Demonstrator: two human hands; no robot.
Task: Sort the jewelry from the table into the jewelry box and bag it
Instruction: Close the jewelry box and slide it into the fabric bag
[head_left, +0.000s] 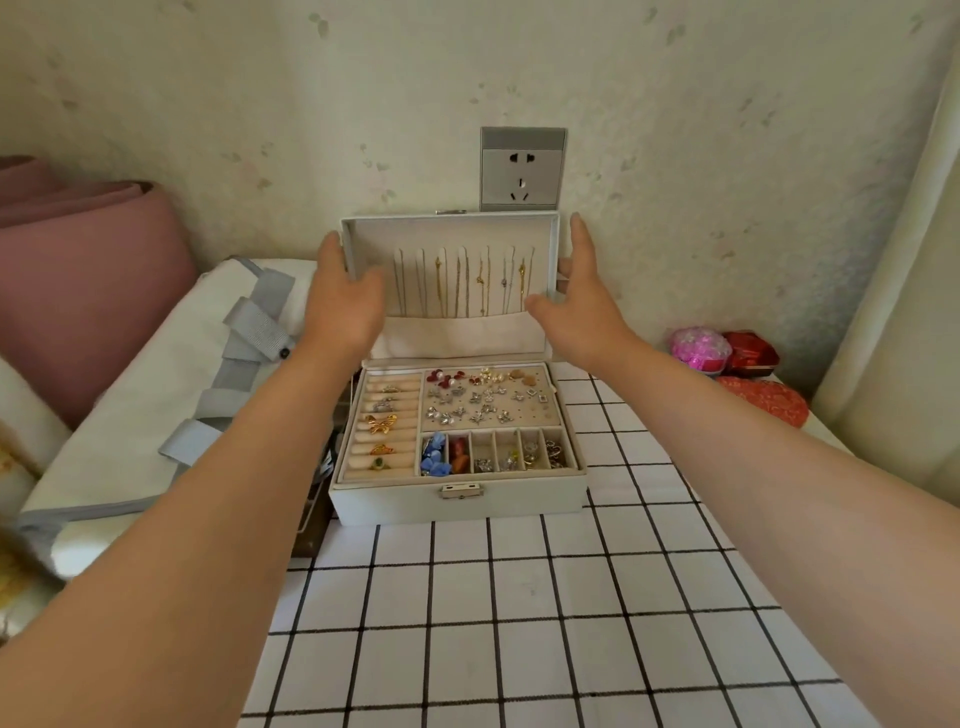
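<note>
View from a head-worn camera, looking down two bare forearms that reach forward over a desk (519, 623) covered in a white cloth with a black grid. A pale jewelry box (457, 501) sits at the far left part of the desk, close to the wall, with its clasp facing the person. Its lid (447, 228) stands upright and open. Fine chains (462, 283) hang in a row inside the lid. Below, rings (382, 423) sit in padded rolls on the left, earrings (483, 397) are pinned to a panel at the far right, and small compartments (498, 452) of loose pieces line the near right. No jewelry shows on the bare cloth, so sorting looks finished. The left hand (343, 301) grasps the lid's left edge, thumb in front and fingers behind. The right hand (576, 306) grasps the right edge the same way, probably to swing the lid down evenly and shut the box. A white bag with grey straps (156, 374) lies left of the desk, likely waiting for the box.
</note>
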